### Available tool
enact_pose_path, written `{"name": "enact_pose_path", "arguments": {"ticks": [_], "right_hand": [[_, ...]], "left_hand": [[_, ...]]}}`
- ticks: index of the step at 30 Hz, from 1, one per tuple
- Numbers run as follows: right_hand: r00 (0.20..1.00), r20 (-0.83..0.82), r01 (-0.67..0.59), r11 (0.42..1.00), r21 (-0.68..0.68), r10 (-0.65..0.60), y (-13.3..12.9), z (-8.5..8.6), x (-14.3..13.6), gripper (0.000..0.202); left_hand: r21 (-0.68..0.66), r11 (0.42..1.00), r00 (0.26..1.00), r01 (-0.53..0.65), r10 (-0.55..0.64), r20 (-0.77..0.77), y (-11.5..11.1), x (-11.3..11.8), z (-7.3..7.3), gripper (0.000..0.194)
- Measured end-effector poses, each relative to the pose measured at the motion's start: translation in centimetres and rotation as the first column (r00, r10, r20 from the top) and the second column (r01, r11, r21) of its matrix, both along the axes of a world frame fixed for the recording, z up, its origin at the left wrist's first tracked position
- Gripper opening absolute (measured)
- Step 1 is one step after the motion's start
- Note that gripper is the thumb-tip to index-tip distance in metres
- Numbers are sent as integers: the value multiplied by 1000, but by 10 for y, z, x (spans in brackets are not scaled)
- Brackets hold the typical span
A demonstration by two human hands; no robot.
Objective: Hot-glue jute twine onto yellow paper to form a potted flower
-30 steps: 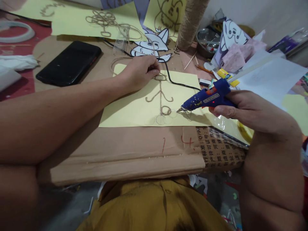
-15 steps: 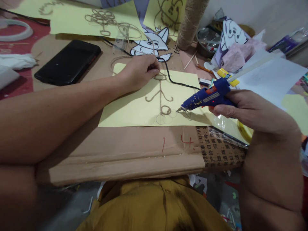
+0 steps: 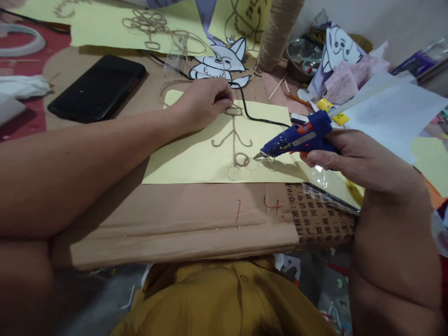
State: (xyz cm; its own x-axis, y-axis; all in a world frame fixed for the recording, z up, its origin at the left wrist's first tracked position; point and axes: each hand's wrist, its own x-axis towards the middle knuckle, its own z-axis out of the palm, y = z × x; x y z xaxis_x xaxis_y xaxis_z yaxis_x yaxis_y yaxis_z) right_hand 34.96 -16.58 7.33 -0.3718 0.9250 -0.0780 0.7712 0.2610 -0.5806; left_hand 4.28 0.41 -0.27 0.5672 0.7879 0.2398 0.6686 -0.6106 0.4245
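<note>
Right hand (image 3: 353, 156) grips glue gun (image 3: 296, 137); left hand (image 3: 205, 103) curled, contents hidden; paper (image 3: 178, 163) bare at near left corner

One blue glue gun (image 3: 301, 134), one black phone (image 3: 100, 88), one twine-wrapped tube (image 3: 280, 32), two white animal cutouts (image 3: 231, 58) (image 3: 341, 49)

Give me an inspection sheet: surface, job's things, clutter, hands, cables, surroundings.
Surface: cardboard with red marks.
Job's things: yellow sheet bearing a twine figure and faint drawn circles; blue glue gun, red light lit.
Clutter: black phone, fox cutout, orange pencil.
Hands: left hand, fingers curled, at the twine figure's top; right hand grips the glue gun.
Cables: black cable crosses the yellow sheet.
Surroundings: pale wall behind, scraps on the floor.
</note>
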Motion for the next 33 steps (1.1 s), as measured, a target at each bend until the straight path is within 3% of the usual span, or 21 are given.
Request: {"name": "enact_pose_path", "arguments": {"ticks": [11,33], "right_hand": [[1000,-27,-11,999,33,12,1,-4,0,47],[1000,-10,-6,999,42,7,1,-4,-1,46]], "left_hand": [[-18,999,993,-30,32,118,-5,3,2,11],[0,1000,995,-25,25,94,-5,4,3,18]]}}
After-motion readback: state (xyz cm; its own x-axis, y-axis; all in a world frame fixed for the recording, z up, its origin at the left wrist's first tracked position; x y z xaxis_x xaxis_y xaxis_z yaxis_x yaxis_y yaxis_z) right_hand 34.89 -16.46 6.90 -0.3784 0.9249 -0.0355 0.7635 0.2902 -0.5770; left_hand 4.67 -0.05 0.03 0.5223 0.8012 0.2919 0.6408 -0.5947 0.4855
